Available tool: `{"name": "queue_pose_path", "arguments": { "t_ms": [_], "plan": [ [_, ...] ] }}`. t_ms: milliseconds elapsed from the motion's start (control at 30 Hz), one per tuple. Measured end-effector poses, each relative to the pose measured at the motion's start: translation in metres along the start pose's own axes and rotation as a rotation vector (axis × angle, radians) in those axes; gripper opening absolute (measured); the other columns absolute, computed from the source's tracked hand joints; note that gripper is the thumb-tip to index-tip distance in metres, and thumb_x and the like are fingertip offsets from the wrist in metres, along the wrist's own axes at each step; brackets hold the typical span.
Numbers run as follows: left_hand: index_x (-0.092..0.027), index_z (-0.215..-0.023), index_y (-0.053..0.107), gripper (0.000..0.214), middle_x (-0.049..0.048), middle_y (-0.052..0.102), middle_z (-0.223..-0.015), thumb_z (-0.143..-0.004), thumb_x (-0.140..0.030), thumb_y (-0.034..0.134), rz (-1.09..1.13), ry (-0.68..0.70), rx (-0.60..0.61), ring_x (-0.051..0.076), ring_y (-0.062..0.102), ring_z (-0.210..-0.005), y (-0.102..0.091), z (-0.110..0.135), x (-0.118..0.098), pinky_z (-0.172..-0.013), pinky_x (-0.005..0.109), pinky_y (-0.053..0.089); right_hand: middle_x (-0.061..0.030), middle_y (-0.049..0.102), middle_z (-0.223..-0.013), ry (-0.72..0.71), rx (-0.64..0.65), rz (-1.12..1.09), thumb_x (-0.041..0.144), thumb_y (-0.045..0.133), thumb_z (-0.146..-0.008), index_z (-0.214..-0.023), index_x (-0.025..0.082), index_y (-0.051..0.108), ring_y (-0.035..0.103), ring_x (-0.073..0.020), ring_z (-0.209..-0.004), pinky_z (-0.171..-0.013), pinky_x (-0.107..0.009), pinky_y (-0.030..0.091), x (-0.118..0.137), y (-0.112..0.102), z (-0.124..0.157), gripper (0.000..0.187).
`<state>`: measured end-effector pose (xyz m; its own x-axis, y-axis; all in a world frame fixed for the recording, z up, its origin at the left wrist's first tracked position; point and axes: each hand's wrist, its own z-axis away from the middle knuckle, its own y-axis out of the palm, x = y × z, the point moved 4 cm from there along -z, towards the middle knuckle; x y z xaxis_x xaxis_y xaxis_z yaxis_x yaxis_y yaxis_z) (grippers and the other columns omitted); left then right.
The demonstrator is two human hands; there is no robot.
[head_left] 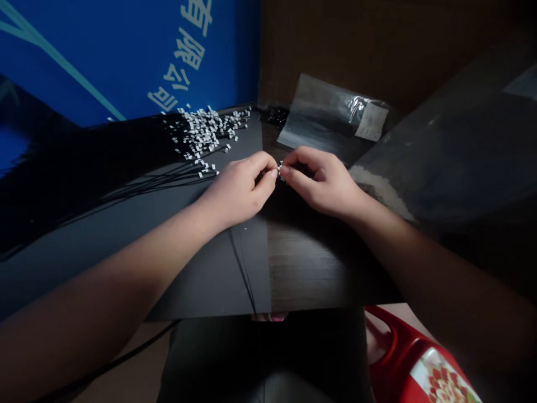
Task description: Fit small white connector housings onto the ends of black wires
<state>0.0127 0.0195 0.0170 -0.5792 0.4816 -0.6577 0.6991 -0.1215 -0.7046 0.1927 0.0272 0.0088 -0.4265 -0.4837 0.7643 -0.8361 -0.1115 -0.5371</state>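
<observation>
The left hand [239, 190] and right hand [323, 182] are curled nearly shut and meet in a tight pinch, their fingertips [286, 170] closing from both sides on a tiny white part [280, 170]. It is mostly hidden between them, so its exact shape cannot be told. It looks light, stiff and easy to drop, and probably needs taking by its narrow edges, between fingertip and thumb, as it seems likely to skid if let go. Just beyond the left hand, a heap of similar white parts [203, 134] lies scattered on a black sheet [251, 268], with thin black wires [126, 187] trailing from it across the sheet. The sheet lies beside a dark wood table [310, 263]. Past the right hand are a clear plastic bag [323, 115] with a paper label [371, 121] and a small heap of black bits [276, 116]. A blue carton [126, 56] stands behind the sheet
</observation>
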Motion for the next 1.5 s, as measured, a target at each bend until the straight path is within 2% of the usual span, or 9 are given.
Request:
{"name": "queue_pose_path", "arguments": {
  "t_ms": [233,433,600,767,1100,1500],
  "plan": [
    [-0.022,-0.091,0.062,0.011,-0.0008,0.064,-0.076,-0.101,-0.025,0.06,0.015,-0.011,0.023,0.018,0.057,-0.071,-0.0003,0.0004,-0.0008,-0.07,0.034,0.039,-0.0019,0.07,-0.082,-0.04,0.017,-0.024,0.03,0.068,-0.097,-0.089,0.019,0.069,0.057,-0.0174,-0.077,-0.07,-0.033,0.041,-0.0001,0.0011,-0.0003,0.014],
    [-0.021,-0.094,0.066,0.011,0.0001,0.069,-0.083,-0.102,-0.027,0.06,0.036,0.003,0.012,0.017,0.059,-0.075,-0.0001,0.0001,0.0013,-0.072,0.033,0.041,-0.0017,0.069,-0.081,-0.035,0.009,-0.034,0.03,0.07,-0.095,-0.087,0.02,0.067,0.057,-0.0179,-0.077,-0.07,-0.033,0.041,0.0021,-0.0008,-0.0004,0.013],
    [-0.021,-0.096,0.068,0.015,0.0001,0.067,-0.081,-0.104,-0.032,0.061,0.089,-0.048,-0.007,0.016,0.057,-0.071,0.0017,0.0004,0.0065,-0.069,0.033,0.04,-0.0023,0.069,-0.082,0.007,-0.023,-0.033,0.032,0.069,-0.096,-0.087,0.019,0.068,0.058,-0.0181,-0.076,-0.071,-0.035,0.042,0.0011,-0.0011,0.0001,0.015],
    [-0.021,-0.096,0.068,0.015,0.0003,0.068,-0.082,-0.104,-0.032,0.062,0.099,-0.038,-0.019,0.016,0.056,-0.07,0.0016,0.0,0.0065,-0.069,0.033,0.04,-0.0013,0.067,-0.079,0.014,-0.055,-0.021,0.033,0.068,-0.095,-0.085,0.02,0.067,0.057,-0.0179,-0.075,-0.07,-0.035,0.041,-0.0005,-0.0023,0.0004,0.016],
    [-0.022,-0.091,0.064,0.012,-0.0018,0.062,-0.075,-0.101,-0.027,0.062,0.093,-0.03,-0.011,0.015,0.049,-0.066,0.0011,0.0,0.0028,-0.066,0.034,0.036,-0.0019,0.068,-0.079,0.004,-0.012,-0.05,0.03,0.069,-0.093,-0.085,0.019,0.067,0.057,-0.018,-0.076,-0.071,-0.035,0.042,0.0017,-0.0015,0.0003,0.014],
    [-0.022,-0.09,0.064,0.011,-0.0026,0.059,-0.073,-0.1,-0.026,0.062,0.081,-0.024,0.012,0.015,0.049,-0.065,-0.0002,0.0,0.0024,-0.065,0.033,0.035,-0.0024,0.068,-0.08,-0.03,0.032,-0.022,0.029,0.068,-0.093,-0.085,0.019,0.069,0.057,-0.0186,-0.077,-0.073,-0.034,0.043,0.0039,-0.0035,-0.0007,0.012]
  ]
}}
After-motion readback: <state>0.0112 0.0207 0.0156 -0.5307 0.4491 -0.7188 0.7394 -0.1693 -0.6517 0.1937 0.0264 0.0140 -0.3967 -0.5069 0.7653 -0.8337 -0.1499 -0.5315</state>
